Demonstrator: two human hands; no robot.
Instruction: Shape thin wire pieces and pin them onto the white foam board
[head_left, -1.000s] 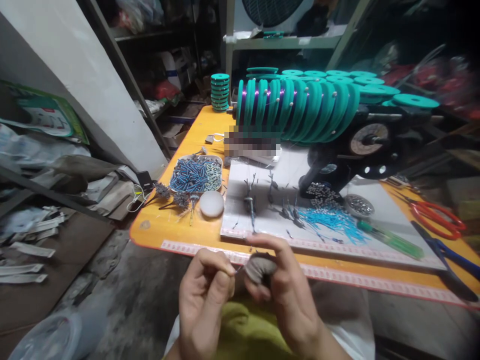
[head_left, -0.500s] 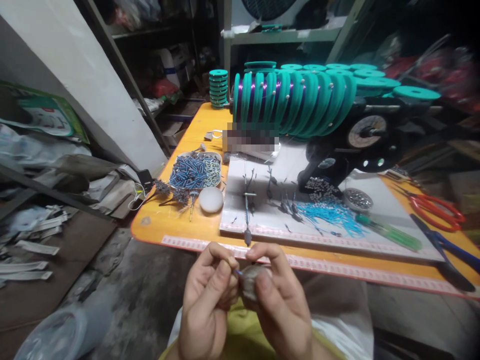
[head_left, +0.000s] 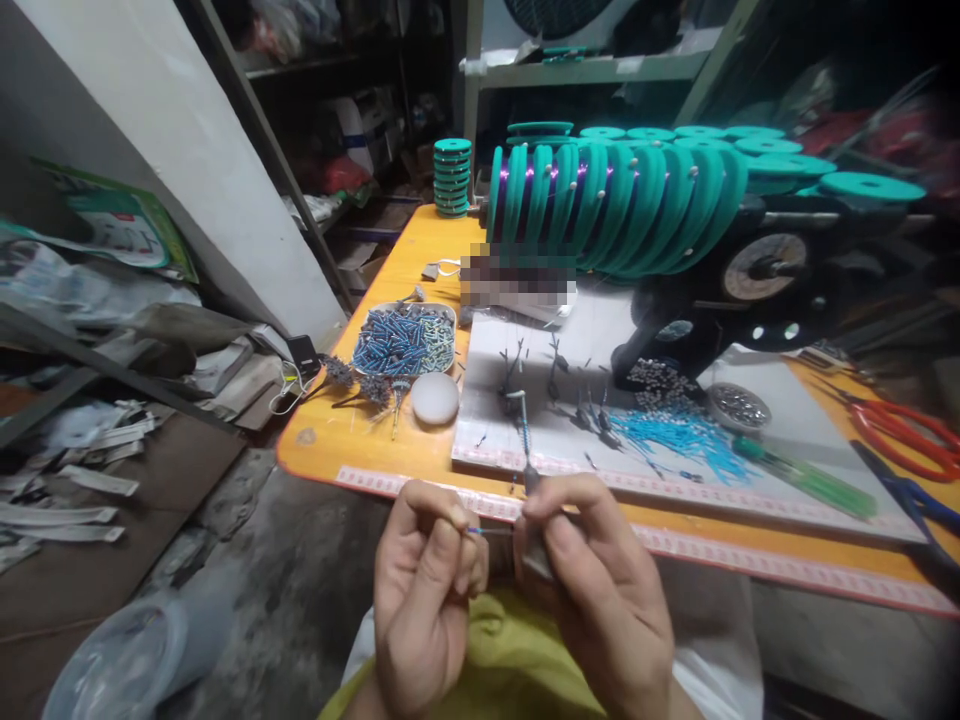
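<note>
My left hand (head_left: pixel 424 590) is closed in a pinch on a thin blue piece (head_left: pixel 474 531), whose end sticks out to the right of the fingertips. My right hand (head_left: pixel 600 590) is closed around a dark grey rounded piece (head_left: pixel 534 555), blurred and partly covered by the fingers. Its index fingertip meets a grey weight (head_left: pixel 532 482) hanging at the lower end of a blue coiled spring (head_left: pixel 526 432). Whether the fingers grip that weight I cannot tell. Both hands are in front of the table's near edge, above the lap.
A yellow table (head_left: pixel 315 440) bears a white board (head_left: pixel 487 440), with blue strands (head_left: pixel 667 435) and a green-handled tool (head_left: pixel 810 478) on it. Left stands a tub of small blue springs (head_left: pixel 390 340) beside a white round lid (head_left: pixel 435 399). Teal spools (head_left: pixel 615 205) line the back; red-handled scissors (head_left: pixel 904 440) lie right.
My right hand has moved right and slightly up, away from my left hand, and its fingertip has reached the hanging weight. My left hand still pinches the blue piece. The view has shifted slightly.
</note>
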